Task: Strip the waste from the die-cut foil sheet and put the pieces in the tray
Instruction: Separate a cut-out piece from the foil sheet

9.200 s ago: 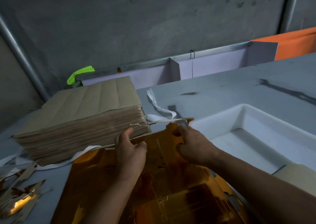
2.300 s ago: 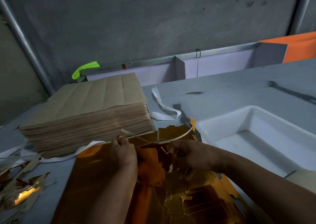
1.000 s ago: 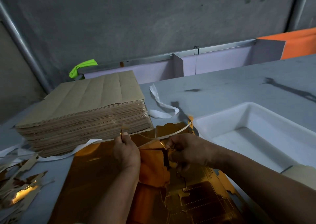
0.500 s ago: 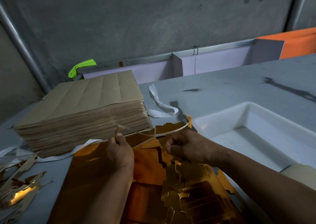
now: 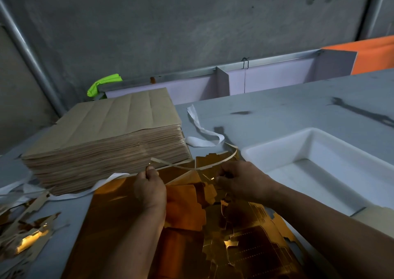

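Note:
A shiny gold die-cut foil sheet (image 5: 119, 210) lies on the grey table in front of me, its right half broken into loose cut pieces (image 5: 251, 242). My left hand (image 5: 150, 188) pinches the left end of a thin curved waste strip (image 5: 215, 163) that arcs over the sheet's far edge. My right hand (image 5: 241, 181) pinches foil at the sheet's far edge, close under the strip. The white tray (image 5: 277, 148) stands to the right of my hands; what shows of its inside holds nothing.
A thick stack of brown card sheets (image 5: 110, 138) stands at the left, touching the foil's far edge. White paper strips (image 5: 202, 136) curl behind it. Gold and card scraps (image 5: 27, 234) lie at the near left. A low lilac wall (image 5: 266, 80) edges the table's far side.
Since nine seconds ago the far edge strip has come away from the sheet and arches up. In the last second both hands drew slightly apart and the loose pieces shifted.

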{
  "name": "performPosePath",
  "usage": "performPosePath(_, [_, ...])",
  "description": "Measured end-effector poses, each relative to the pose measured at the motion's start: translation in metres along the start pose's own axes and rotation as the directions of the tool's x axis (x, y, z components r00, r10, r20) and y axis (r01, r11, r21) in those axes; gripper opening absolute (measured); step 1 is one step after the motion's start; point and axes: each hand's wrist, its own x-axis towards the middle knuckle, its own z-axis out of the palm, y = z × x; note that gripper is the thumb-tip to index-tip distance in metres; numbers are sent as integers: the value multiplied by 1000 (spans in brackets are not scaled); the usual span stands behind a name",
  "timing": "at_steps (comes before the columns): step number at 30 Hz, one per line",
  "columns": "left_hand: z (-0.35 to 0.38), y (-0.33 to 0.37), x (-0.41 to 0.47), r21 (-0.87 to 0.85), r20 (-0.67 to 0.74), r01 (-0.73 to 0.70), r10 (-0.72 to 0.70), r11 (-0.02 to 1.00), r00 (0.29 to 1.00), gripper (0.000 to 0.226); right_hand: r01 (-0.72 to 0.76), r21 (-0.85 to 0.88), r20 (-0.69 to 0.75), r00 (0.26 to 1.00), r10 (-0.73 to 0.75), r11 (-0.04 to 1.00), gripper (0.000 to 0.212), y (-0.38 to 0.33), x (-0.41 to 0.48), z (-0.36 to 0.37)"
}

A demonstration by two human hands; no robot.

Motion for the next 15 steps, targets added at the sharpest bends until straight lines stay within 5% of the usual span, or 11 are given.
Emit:
performPosePath(8, [0,6,-6,49,81,2,-6,999,997,24,11,-39,-88,996,-15,999,27,3,3,-1])
performPosePath(15, [3,8,-7,22,59,12,-13,1000,998,26,90,224,-72,995,-76,970,32,-3,-2,0])
